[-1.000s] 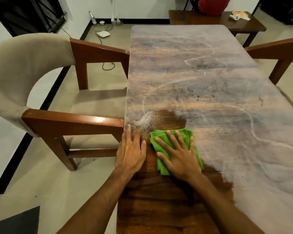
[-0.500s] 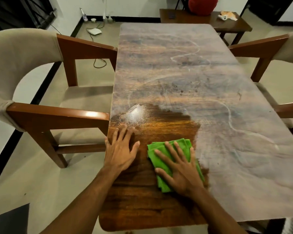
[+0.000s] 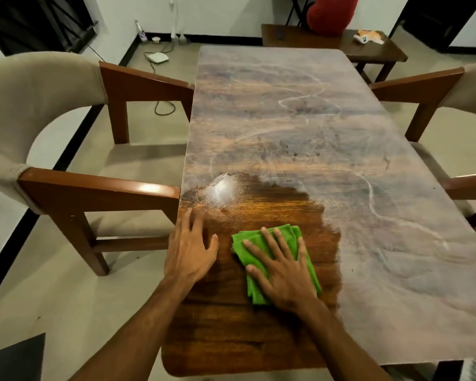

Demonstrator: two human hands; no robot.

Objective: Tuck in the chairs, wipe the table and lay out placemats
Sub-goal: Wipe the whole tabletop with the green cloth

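Table (image 3: 272, 111), centre of frame: grey dusty film over most of it, and only the lower-left patch is wiped to dark wood. Left chair (image 3: 66, 188) and right chair (image 3: 423, 86) have their arms up against the long edges. I see no placemats.

Green cloth (image 3: 254, 294), folded, lies lower centre on the clean patch. Right hand (image 3: 283, 273) is flat on it, fingers spread, pressing rather than gripping. Left hand (image 3: 188, 251) is flat on bare wood just beside it, fingers straight, bracing. White powder heap (image 3: 221, 188) sits just above the left hand.

I'd keep even pressure, overlap strokes upward and rightward, and gather the heap into the cloth rather than push it off the edge.
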